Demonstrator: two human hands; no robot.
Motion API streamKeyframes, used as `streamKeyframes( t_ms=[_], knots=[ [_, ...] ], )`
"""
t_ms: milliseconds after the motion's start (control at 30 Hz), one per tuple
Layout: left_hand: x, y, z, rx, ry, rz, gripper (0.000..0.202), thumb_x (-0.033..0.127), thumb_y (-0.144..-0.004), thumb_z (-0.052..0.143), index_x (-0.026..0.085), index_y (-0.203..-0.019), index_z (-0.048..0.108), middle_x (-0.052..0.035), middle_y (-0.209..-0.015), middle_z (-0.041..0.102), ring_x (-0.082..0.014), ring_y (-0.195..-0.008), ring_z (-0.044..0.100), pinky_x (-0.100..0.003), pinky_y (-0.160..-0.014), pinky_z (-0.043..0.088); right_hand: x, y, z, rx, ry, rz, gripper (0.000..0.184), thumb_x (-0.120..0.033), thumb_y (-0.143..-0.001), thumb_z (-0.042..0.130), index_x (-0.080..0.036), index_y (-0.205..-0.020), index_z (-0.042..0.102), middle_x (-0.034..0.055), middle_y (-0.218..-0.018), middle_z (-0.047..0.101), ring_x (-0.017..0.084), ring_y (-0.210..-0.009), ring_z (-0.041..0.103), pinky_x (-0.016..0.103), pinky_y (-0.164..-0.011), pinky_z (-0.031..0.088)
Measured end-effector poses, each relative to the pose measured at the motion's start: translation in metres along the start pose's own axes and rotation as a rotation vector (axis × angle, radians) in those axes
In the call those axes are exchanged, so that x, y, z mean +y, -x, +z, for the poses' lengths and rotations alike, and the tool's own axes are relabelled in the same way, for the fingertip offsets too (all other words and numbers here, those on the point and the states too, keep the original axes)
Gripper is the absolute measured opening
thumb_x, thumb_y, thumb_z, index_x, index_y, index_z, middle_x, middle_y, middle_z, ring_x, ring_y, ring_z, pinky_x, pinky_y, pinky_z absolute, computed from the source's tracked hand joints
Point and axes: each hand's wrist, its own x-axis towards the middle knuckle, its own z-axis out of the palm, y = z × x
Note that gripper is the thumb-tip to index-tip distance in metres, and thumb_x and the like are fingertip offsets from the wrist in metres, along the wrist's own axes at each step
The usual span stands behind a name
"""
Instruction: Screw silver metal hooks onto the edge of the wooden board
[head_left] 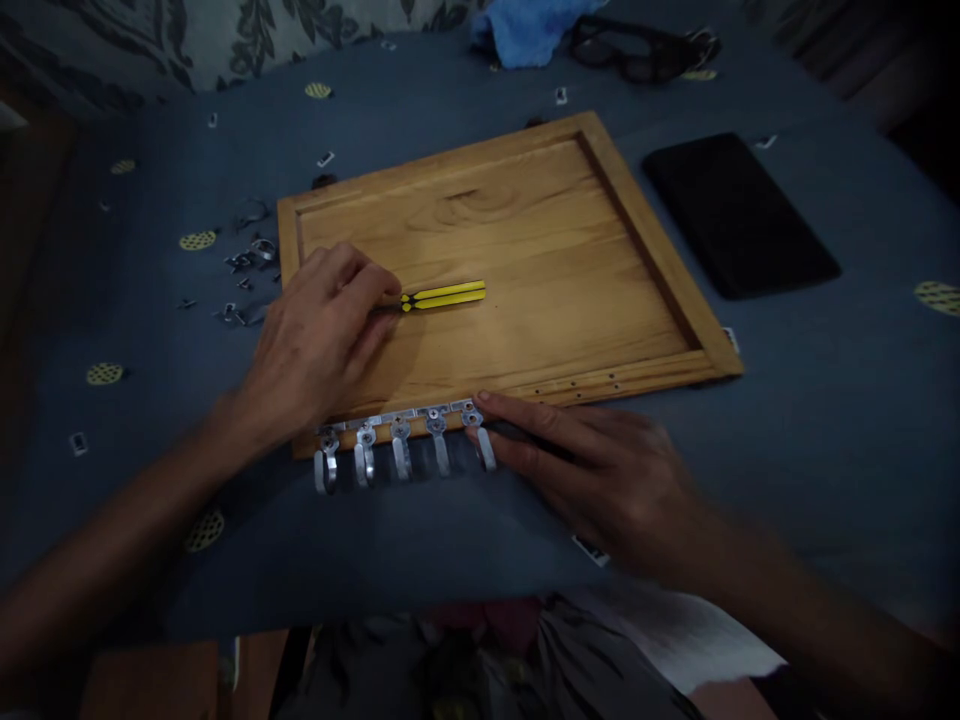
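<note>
A shallow wooden tray [645,225] lies on a blue cloth. Along its near rim sits a row of several metal hooks [401,445]. My left hand [319,335] rests on the tray's left part, fingers curled round the tip of a yellow-handled tool [446,295] that lies on the tray floor. My right hand [600,475] lies at the near rim by the rightmost hook, fingers closed on a thin dark tool [529,437].
Loose metal parts [244,265] lie left of the tray. A black phone [739,215] lies to the right. Black glasses [637,50] and a blue cloth bundle [525,30] sit at the back. Small bits are scattered on the blue cloth [825,400].
</note>
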Motion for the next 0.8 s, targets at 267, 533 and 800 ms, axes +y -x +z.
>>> streamKeyframes(
  t_ms=[267, 533, 800],
  knots=[
    [0.002, 0.001, 0.001, 0.004, -0.026, 0.012, 0.019, 0.031, -0.104, 0.051, 0.023, -0.115, 0.064, -0.0068, -0.111, 0.066, -0.0262, -0.106, 0.064, -0.040, -0.088, 0.053, -0.002, 0.001, -0.001, -0.020, 0.011, 0.015, 0.030, -0.009, -0.102, 0.052, -0.018, -0.124, 0.070, 0.0117, -0.140, 0.070, 0.023, -0.102, 0.078, 0.036, -0.080, 0.068],
    [0.003, 0.001, 0.002, -0.001, -0.017, 0.019, 0.024, 0.032, -0.105, 0.048, 0.020, -0.115, 0.066, -0.0089, -0.111, 0.066, -0.0260, -0.105, 0.063, -0.041, -0.090, 0.052, -0.002, -0.002, -0.001, -0.028, -0.008, 0.028, 0.032, -0.006, -0.101, 0.051, -0.020, -0.122, 0.071, 0.0107, -0.142, 0.068, 0.024, -0.103, 0.079, 0.038, -0.083, 0.068],
    [0.024, 0.007, -0.012, -0.021, 0.314, 0.071, 0.013, 0.024, -0.102, 0.056, 0.020, -0.109, 0.066, -0.0044, -0.104, 0.071, -0.0195, -0.101, 0.068, -0.034, -0.089, 0.057, -0.002, -0.003, -0.002, -0.003, -0.012, 0.004, 0.029, -0.005, -0.101, 0.052, -0.015, -0.123, 0.069, 0.0138, -0.139, 0.071, 0.024, -0.098, 0.079, 0.035, -0.074, 0.066]
  ],
)
